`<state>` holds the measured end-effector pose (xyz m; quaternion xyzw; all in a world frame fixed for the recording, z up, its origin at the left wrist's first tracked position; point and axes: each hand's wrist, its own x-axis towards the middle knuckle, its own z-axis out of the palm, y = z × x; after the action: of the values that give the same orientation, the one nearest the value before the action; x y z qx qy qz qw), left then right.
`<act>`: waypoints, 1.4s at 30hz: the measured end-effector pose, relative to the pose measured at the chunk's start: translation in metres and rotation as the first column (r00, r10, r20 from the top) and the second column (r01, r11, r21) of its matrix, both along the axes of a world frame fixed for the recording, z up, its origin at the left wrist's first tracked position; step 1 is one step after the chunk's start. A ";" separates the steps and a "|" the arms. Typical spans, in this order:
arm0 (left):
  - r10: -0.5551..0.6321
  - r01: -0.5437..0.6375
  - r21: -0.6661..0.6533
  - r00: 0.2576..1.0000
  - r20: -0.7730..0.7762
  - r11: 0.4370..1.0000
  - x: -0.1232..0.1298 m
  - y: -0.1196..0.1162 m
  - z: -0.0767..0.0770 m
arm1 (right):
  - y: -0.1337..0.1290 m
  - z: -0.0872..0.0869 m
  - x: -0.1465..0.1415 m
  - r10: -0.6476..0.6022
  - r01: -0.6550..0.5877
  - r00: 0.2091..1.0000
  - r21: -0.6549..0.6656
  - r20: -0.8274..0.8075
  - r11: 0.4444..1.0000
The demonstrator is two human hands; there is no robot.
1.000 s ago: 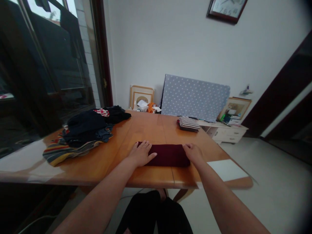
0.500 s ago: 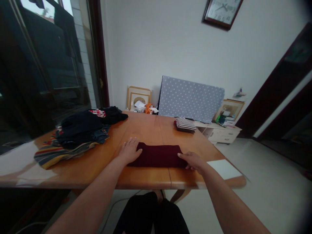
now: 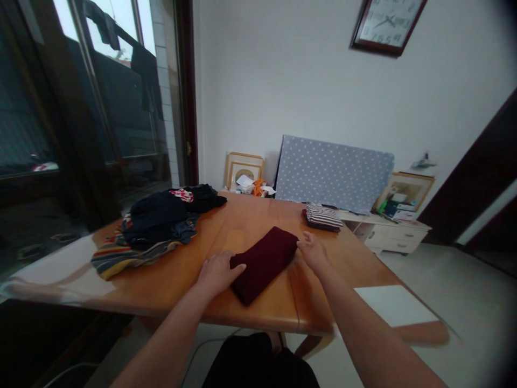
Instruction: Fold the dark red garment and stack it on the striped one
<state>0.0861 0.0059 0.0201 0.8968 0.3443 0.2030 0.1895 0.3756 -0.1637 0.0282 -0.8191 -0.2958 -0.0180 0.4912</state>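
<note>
Where the head view shows the near middle of the bench (image 3: 246, 215), our dark red cloth (image 3: 264, 261) lies folded into a compact oblong between our two hands. A second ago it lay lengthwise along the near edge; now it is turned at a slant, one end close to that edge and the other pointing away and to the right. It has kept its folded shape, so we judge that we are turning it as one bundle, not opening it out.

Our left hand (image 3: 218, 272) is at the left side of the nearer end, thumb over the top and the other fingers beside it; we cannot tell whether they grip underneath. Our right hand (image 3: 313, 252) has swung round to the far right corner, its fingers curled there, but whether they pinch the fabric or have just let go we cannot tell.

To the left, well apart, is a loose pile of clothes (image 3: 155, 218). Beyond the right hand sits a neat stack (image 3: 323, 216), striped on top. A white sheet (image 3: 398, 305) lies by the right forearm.
</note>
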 end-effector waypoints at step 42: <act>-0.265 0.268 0.035 0.906 0.331 0.963 -0.001 -0.081 0.001 | 0.028 0.011 -0.142 0.350 -0.341 0.591 0.169 -0.726 0.925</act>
<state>0.0849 -0.0754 0.0215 0.8872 0.1828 0.3217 0.2757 0.2340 -0.1353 0.0396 -0.6777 -0.2218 0.4120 0.5673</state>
